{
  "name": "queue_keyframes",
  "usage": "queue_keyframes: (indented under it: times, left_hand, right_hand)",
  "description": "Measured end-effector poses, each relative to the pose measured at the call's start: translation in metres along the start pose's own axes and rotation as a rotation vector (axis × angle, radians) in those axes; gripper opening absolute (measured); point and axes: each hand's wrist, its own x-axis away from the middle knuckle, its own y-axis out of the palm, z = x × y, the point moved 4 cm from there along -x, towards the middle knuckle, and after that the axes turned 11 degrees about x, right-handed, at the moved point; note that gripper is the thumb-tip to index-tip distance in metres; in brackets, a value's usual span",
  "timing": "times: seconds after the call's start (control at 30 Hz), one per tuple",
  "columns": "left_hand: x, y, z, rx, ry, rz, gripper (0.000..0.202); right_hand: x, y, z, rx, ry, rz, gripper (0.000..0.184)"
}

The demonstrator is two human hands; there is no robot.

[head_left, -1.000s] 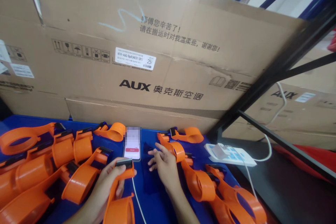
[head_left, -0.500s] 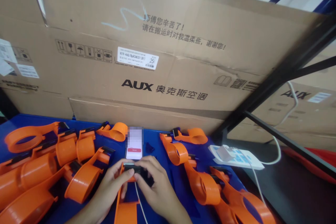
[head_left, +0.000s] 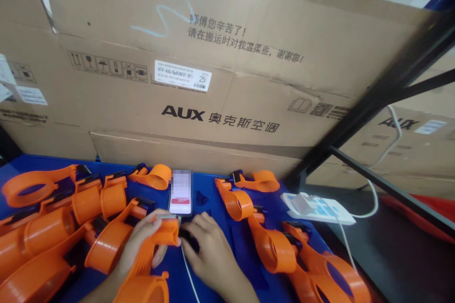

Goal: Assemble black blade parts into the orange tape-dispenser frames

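Note:
My left hand (head_left: pixel 140 234) is closed around the head of an orange tape dispenser (head_left: pixel 167 232), whose ring-shaped end hangs toward me at the bottom edge. Close beside it, my right hand (head_left: pixel 209 246) has its fingers curled together; a dark shape shows between thumb and fingers, too shadowed to make out. A phone (head_left: pixel 180 203) with a lit screen lies just beyond both hands. From its near end a white cable runs down between them. A small dark blue piece (head_left: pixel 202 198) rests right of the phone.
Several orange tape dispensers (head_left: pixel 87 203) with dark ends crowd the blue tabletop (head_left: pixel 216 232) on the left, and more (head_left: pixel 273 251) on the right. A white power strip (head_left: pixel 320 208) sits at the right edge. Behind stands a large cardboard box (head_left: pixel 220 90), beside a black frame post (head_left: pixel 355 118).
The held dispenser has tilted and turned with my left hand, so its orange head now faces up. My right hand has come off its top and drawn slightly away to the right.

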Motion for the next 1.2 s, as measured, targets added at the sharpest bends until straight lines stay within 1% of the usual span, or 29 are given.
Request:
queue_keyframes:
  times: [0.07, 0.17, 0.23, 0.33, 0.43, 0.57, 0.67, 0.77, 0.87, 0.97, 1.03, 1.07, 1.13, 1.17, 1.2]
  left_hand:
    - [0.002, 0.004, -0.003, -0.040, 0.015, 0.040, 0.042]
    - [0.003, 0.007, -0.002, -0.096, 0.068, 0.150, 0.041]
    - [0.003, 0.010, -0.003, -0.147, 0.062, 0.188, 0.042]
    - [0.003, 0.014, -0.005, -0.204, 0.039, 0.235, 0.043]
    - [0.006, 0.018, -0.005, -0.256, 0.057, 0.265, 0.042]
    - [0.009, 0.021, -0.005, -0.333, 0.051, 0.214, 0.044]
    - [0.010, 0.021, -0.006, -0.362, 0.021, 0.167, 0.044]
    - [0.010, 0.022, -0.005, -0.391, 0.028, 0.147, 0.038]
    - [0.010, 0.025, 0.000, -0.384, 0.064, 0.158, 0.032]
    - [0.011, 0.022, 0.011, -0.384, 0.132, 0.225, 0.033]
    - [0.014, 0.018, 0.021, -0.336, 0.196, 0.259, 0.033]
    - [0.014, 0.016, 0.026, -0.284, 0.226, 0.255, 0.032]
    - [0.015, 0.015, 0.032, -0.157, 0.272, 0.207, 0.031]
    - [0.015, 0.016, 0.034, -0.104, 0.282, 0.172, 0.031]
    - [0.016, 0.017, 0.035, -0.066, 0.283, 0.138, 0.031]
  right_hand:
    - [-0.003, 0.008, -0.004, 0.020, 0.003, -0.029, 0.024]
    - [-0.005, 0.010, -0.004, -0.005, 0.017, -0.001, 0.027]
    - [-0.004, 0.004, -0.001, -0.058, 0.035, 0.060, 0.026]
    - [-0.001, -0.010, 0.003, -0.198, 0.077, 0.155, 0.023]
    - [0.000, -0.016, 0.001, -0.338, 0.100, 0.152, 0.022]
    - [-0.001, -0.010, -0.003, -0.421, 0.146, 0.097, 0.015]
    - [0.000, -0.005, -0.002, -0.487, 0.208, 0.084, 0.022]
    - [-0.001, -0.006, -0.001, -0.530, 0.265, 0.108, 0.023]
    - [-0.003, -0.013, 0.001, -0.536, 0.296, 0.157, 0.021]
    - [-0.002, -0.021, 0.011, -0.527, 0.333, 0.195, 0.022]
    - [0.001, -0.027, 0.022, -0.492, 0.373, 0.266, 0.024]
    - [0.003, -0.031, 0.027, -0.454, 0.388, 0.314, 0.024]
    - [0.006, -0.038, 0.033, -0.356, 0.380, 0.382, 0.023]
    - [0.007, -0.039, 0.033, -0.307, 0.347, 0.376, 0.021]
    - [0.006, -0.037, 0.029, -0.266, 0.294, 0.331, 0.019]
